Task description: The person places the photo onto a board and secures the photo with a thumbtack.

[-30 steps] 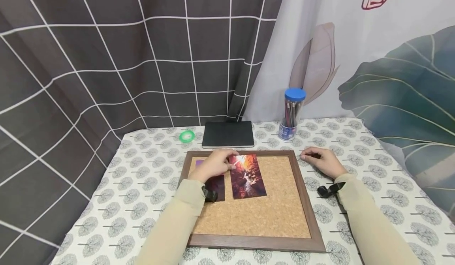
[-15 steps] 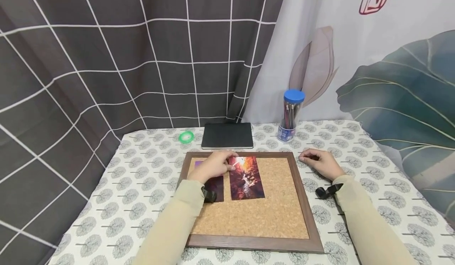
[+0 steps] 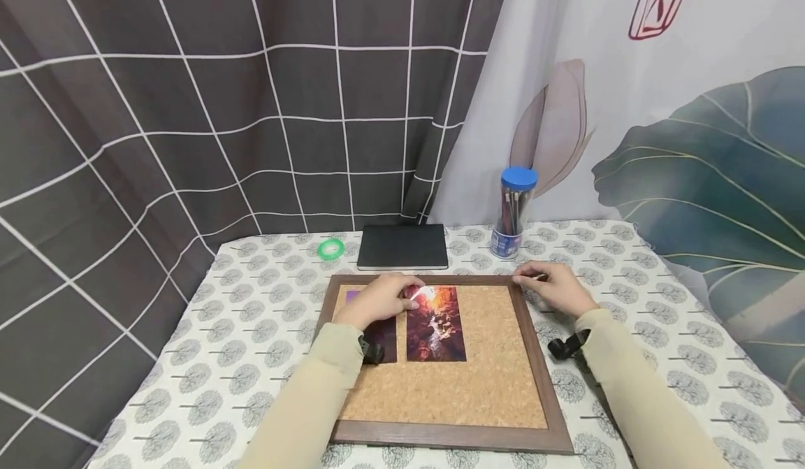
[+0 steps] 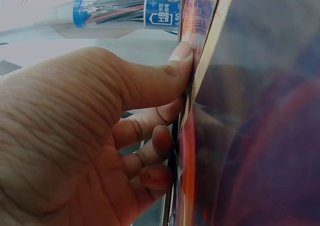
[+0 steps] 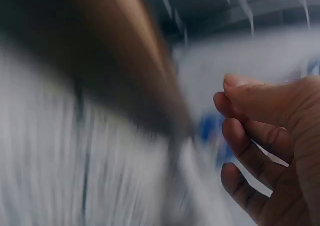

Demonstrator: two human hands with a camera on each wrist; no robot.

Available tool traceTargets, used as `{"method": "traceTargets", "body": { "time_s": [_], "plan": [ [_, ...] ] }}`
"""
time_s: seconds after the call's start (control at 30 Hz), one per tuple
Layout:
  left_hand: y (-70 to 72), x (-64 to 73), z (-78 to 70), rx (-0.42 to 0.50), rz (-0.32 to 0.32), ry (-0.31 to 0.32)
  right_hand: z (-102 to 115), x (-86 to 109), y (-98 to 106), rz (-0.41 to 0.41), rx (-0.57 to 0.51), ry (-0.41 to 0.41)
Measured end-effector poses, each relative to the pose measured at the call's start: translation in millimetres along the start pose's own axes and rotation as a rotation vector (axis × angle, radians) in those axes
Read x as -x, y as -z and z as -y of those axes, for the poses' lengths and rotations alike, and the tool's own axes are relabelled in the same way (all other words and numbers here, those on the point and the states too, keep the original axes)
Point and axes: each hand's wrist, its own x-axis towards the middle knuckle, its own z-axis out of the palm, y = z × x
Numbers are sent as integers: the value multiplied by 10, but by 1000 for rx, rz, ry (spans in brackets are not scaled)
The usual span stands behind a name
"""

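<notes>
My left hand (image 3: 379, 300) pinches the upper left corner of a red-orange landscape photo (image 3: 438, 333). This print lies on a cork board (image 3: 478, 392) with a brown wooden frame. In the left wrist view the thumb (image 4: 172, 69) presses on the print's edge, other fingers curled below. Left of it lies a second, purple and dark photo (image 3: 388, 336), partly covered by my wrist. My right hand (image 3: 556, 289) hovers by the frame's upper right corner. In the right wrist view its thumb and index fingertips (image 5: 232, 81) come together; I cannot tell whether something small is between them.
Behind the board lie a black notebook (image 3: 402, 247) and a green tape roll (image 3: 330, 249). A clear pencil jar (image 3: 512, 214) with a blue lid stands at the back right. The tablecloth (image 3: 220, 364) has a tree print; curtains (image 3: 302, 91) hang behind.
My right hand has moved left, up to the frame's upper right corner. The red-orange photo has turned slightly and lies straighter. My left hand keeps its place on the photo's corner.
</notes>
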Motion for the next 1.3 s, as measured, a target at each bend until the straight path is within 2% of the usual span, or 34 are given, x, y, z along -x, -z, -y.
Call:
{"method": "traceTargets", "body": {
  "time_s": [0.1,0.23,0.37,0.43,0.53,0.73,0.93,1.3],
  "plan": [
    [-24,23,14,-15,16,4,361,-123,-97,45,-30,96],
    [-13,8,22,-27,10,22,824,-395,-256,132,-63,196],
    [12,-15,7,-18,17,32,1032,-665,-520,205,-97,253],
    [23,-18,-7,-3,21,33,1011,-733,-665,232,-125,262],
    [38,-20,-29,23,17,35,864,-742,-834,259,-142,253],
    [36,-14,-19,12,9,40,599,-671,-948,220,-165,245],
    [12,8,14,1,14,37,598,-669,-986,244,-170,245],
    [-18,30,54,1,15,42,593,-672,-1066,240,-132,249]
  ]
}}
